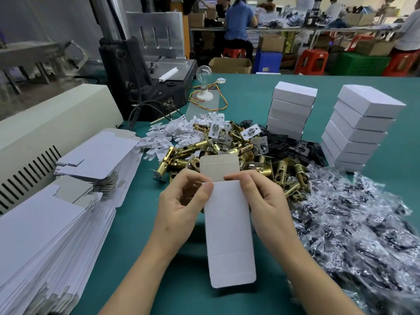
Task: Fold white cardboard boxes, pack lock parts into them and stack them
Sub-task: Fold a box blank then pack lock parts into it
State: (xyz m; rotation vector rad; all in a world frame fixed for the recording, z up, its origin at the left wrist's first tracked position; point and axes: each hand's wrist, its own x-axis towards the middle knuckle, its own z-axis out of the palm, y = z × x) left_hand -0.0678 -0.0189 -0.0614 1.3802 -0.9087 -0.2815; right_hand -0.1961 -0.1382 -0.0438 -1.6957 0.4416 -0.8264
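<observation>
box blank (229,235) — white card, flat, not yet squared up; held between both hands over the green surface (136,219), long side running away from the person. its grey-lined top flap (219,167) stands open just beyond the grip.

left hand (181,201) — grip pinching the blank's left edge near the top, thumb on the white face, fingers curled behind.

right hand (261,201) — grip pinching the opposite edge at the same height, forefinger laid along the fold at the foot of the flap.

beyond the grip: heap of brass latch bolts (286,176), pieces touching and overlapping; silver thumb-turn plates (251,130) lie on the heap's far side.

beyond and left of the grip: loose pile of small white plastic pieces (172,133), touching the brass heap.

beyond and right of the grip: black plates (293,144), scattered against the foot of the near box stack (293,110), closed white boxes laid one on another; a taller box stack (361,130) stands further right, apart from the first, its boxes slightly staggered.

right of the grip: spread of clear bags (352,223) holding small dark parts, contents too small to tell.

left of the grip: two stacks of flat blanks, a near stack (45,223) and a far stack (97,155), lying beside a cream machine housing (56,123).

far beyond, left: light bulb (203,72) on a white holder with coloured wires.
</observation>
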